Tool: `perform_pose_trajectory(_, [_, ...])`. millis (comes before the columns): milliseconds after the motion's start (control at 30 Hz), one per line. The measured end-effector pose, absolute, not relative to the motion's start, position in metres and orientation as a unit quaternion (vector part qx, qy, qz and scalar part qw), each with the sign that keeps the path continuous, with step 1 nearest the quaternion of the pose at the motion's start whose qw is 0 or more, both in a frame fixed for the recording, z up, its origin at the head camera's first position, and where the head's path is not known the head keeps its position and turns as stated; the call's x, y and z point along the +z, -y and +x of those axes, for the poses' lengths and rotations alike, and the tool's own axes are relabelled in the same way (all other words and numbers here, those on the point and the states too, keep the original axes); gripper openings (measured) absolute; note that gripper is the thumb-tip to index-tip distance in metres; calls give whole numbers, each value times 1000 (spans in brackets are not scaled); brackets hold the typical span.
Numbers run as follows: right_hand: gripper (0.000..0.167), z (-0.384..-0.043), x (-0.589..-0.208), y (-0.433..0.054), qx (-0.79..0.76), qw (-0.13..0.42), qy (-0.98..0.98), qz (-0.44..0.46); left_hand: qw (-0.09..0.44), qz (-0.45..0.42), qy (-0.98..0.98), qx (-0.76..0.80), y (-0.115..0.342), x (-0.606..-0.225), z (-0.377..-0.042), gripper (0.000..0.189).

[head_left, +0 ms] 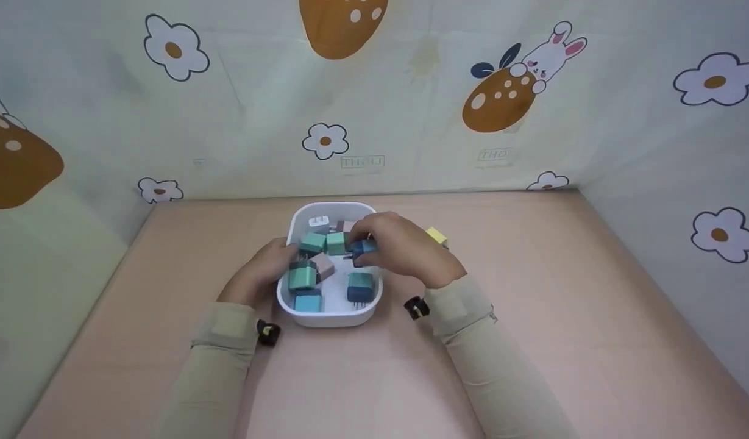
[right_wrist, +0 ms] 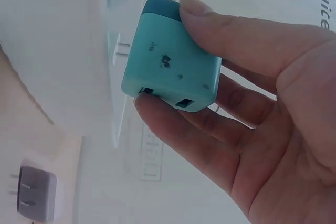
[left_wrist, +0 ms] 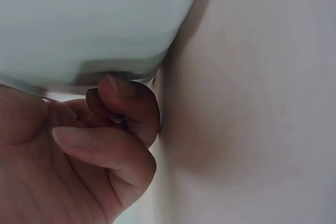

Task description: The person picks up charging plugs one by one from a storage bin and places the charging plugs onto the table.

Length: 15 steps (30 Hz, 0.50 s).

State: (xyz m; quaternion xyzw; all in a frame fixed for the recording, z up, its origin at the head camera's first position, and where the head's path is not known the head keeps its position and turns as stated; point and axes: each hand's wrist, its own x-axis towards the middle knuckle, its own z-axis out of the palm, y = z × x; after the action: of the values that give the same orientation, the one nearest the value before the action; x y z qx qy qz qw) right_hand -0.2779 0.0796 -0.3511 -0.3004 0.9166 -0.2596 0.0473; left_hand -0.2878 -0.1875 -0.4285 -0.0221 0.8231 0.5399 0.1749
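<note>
A white plastic bin (head_left: 331, 319) holds several plug-in chargers, among them a green one (head_left: 303, 275), a pale pink one (head_left: 323, 266), a white one (head_left: 319, 224) and a two-tone teal one (head_left: 360, 286). My left hand (head_left: 266, 267) grips the bin's left side. In the left wrist view its curled fingers (left_wrist: 131, 103) lie against the outer wall, low by the table. Over the bin's right half, my right hand (head_left: 404, 247) pinches a teal USB charger (right_wrist: 170, 56) between thumb and fingers. Two USB ports face down in the right wrist view; metal prongs stick out at the opposite end.
A yellow block-like thing (head_left: 436, 236) sits on the table right of the bin, partly behind my right hand. A greyish charger (right_wrist: 38, 194) with prongs lies outside the bin in the right wrist view. Patterned cloth walls (head_left: 246, 140) enclose the pinkish table (head_left: 593, 305) at back and sides.
</note>
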Motion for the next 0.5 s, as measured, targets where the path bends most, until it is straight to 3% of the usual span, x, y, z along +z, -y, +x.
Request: perform_pose_trajectory(500, [32, -290, -342, -112, -280, 30, -923, -263, 182, -22, -827, 532, 187, -429, -291, 56])
